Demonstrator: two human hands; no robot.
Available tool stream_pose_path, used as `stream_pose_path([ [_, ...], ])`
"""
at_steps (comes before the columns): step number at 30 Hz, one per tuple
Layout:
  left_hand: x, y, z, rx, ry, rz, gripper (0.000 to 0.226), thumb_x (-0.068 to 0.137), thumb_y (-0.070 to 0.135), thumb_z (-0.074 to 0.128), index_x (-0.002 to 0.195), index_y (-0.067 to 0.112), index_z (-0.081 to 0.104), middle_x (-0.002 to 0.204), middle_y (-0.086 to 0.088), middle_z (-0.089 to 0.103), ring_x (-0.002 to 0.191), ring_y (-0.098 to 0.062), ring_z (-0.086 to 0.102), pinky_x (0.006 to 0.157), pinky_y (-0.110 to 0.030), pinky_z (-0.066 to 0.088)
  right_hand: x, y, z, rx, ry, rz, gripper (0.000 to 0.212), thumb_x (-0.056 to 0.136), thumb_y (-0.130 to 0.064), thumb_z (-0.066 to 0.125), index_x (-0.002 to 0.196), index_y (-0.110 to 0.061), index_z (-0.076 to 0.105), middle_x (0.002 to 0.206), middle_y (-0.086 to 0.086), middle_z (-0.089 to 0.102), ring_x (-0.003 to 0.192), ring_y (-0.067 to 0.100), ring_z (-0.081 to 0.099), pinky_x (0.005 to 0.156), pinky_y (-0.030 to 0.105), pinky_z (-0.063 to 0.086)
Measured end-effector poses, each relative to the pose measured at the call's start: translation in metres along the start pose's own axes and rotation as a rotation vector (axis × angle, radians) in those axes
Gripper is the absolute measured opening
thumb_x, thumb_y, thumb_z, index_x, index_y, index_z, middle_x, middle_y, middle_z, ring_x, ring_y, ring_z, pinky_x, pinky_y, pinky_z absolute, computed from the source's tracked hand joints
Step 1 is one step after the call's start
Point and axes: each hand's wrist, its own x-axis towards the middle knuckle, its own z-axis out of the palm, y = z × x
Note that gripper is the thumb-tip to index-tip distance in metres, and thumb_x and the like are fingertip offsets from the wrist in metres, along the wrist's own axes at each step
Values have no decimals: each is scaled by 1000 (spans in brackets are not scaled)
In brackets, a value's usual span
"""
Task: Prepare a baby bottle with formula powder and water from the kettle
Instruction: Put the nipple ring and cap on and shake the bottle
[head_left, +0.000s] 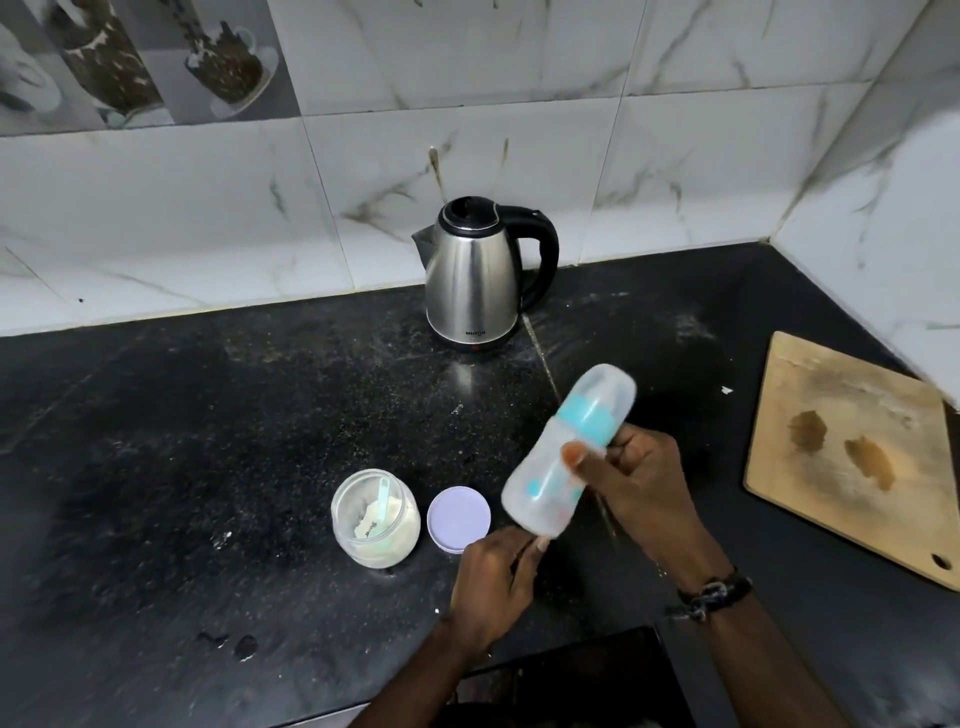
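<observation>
Above the near middle of the counter (208, 415) we hold the bottle (550, 467) tilted, its capped end up and far-right, its base down and near-left. Our right hand (639, 483) has its grip closed around the bottle's upper body just below the teal collar, thumb across the front. Our left hand (493, 577) touches the base with its fingertips; we cannot tell whether that grip pinches the base or only props it.

What could go wrong, as we judge it: the bottle is held off the counter, and the jar (375, 517) of powder stands open just to its left with a scoop inside. A careless swing of the base or of the left hand could knock the jar over and spill the formula. The lid (459, 519) lies loose between jar and hand and could be brushed off its spot. If cap and collar come off while the bottle is tilted, parts may drop onto the speckled, dusty counter. The kettle (480, 275) stands far behind, well apart; pouring from it into a hand-held bottle would risk a scald, should the water be hot.

The bottle looks translucent and cloudy, with teal markings on its side, a teal collar and a clear dome cap. It is motion-blurred, so we cannot tell whether anything is inside.
</observation>
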Motion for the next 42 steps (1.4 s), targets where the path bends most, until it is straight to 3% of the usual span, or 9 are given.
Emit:
stream_pose_path([
  [6,2,3,-1,-6,-12,26,21,104,27,59,86,20,69,76,7,68,70,-11,64,66,-17,41,-2,0,-7,284,59,63,65,44,-68,89,83,-16,81,89,5,79,83,18,76,68,30,61],
  [11,-2,-3,1,-2,27,5,21,96,24,58,79,16,69,72,0,72,65,-14,66,57,-28,50,-10,-1,-7,-50,-54,11,50,53,-56,92,83,-17,80,88,6,79,81,20,76,72,34,63],
  [14,0,4,-1,-5,9,36,20,102,25,61,84,19,68,74,4,68,68,-12,63,64,-22,43,-7,3,-9,350,29,79,61,45,-62,92,83,-16,81,91,5,78,84,18,75,75,36,63],
  [18,-1,2,0,0,39,17,17,97,23,62,83,18,69,73,1,71,66,-12,65,58,-25,45,-7,-2,-8,-12,2,30,25,67,-35,84,84,-16,78,86,3,79,80,18,76,72,36,59],
  [23,1,7,-2,-8,8,30,17,102,23,62,88,19,70,75,5,69,68,-12,64,64,-20,42,-6,-1,-12,327,72,61,64,45,-64,91,83,-13,79,89,4,78,83,16,75,72,33,62],
  [27,-1,2,-1,-8,29,2,21,97,26,59,83,16,70,72,1,71,65,-14,65,58,-27,48,-7,-3,-11,-21,-9,18,26,66,-36,84,84,-18,78,85,0,79,78,14,76,67,27,59],
  [31,0,5,-1,3,1,26,19,102,24,62,87,18,71,76,5,70,70,-9,63,67,-10,39,-7,-1,-14,374,24,69,57,48,-61,91,86,-20,82,94,2,79,87,15,75,75,30,62],
  [37,-1,2,-1,-17,25,23,18,99,28,58,85,21,66,74,1,71,67,-15,65,60,-27,48,-11,-3,-16,-23,-31,-17,29,66,-41,89,85,-20,80,88,-1,79,80,13,76,68,24,60],
  [42,1,5,-1,4,13,43,19,103,27,59,90,19,72,78,6,70,72,-10,64,68,-12,40,-8,-1,-16,354,68,108,54,48,-57,92,84,-19,82,92,2,79,85,14,75,74,34,63],
])
